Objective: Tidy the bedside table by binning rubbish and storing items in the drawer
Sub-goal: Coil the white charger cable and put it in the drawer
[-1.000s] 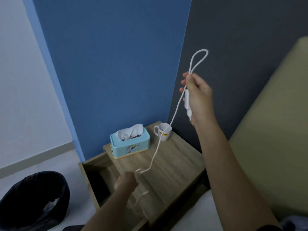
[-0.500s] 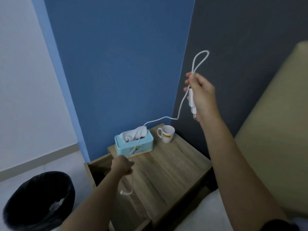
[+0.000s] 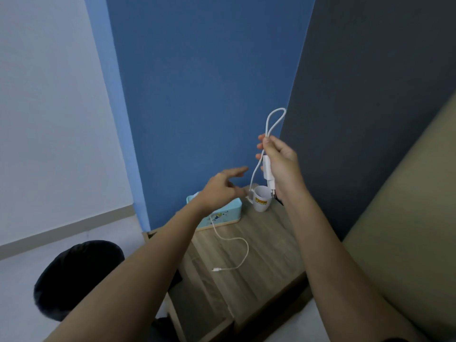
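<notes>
White charger cable (image 3: 247,253) loops above our right hand (image 3: 283,164), which grips it with its plug (image 3: 267,172) over the mug (image 3: 262,202); its free end lies on the bedside table (image 3: 271,262). Our left hand (image 3: 219,191), fingers spread and empty, half hides the tissue box (image 3: 223,215).

- Blue wall (image 3: 197,82) fills twelve o'clock.
- Dark grey wall (image 3: 370,70) meets it at one o'clock.
- White wall (image 3: 49,119) with grey skirting (image 3: 61,233) at nine o'clock.
- Pale floor (image 3: 22,280) at eight o'clock.
- Beige padded furniture (image 3: 407,218) at four o'clock.
</notes>
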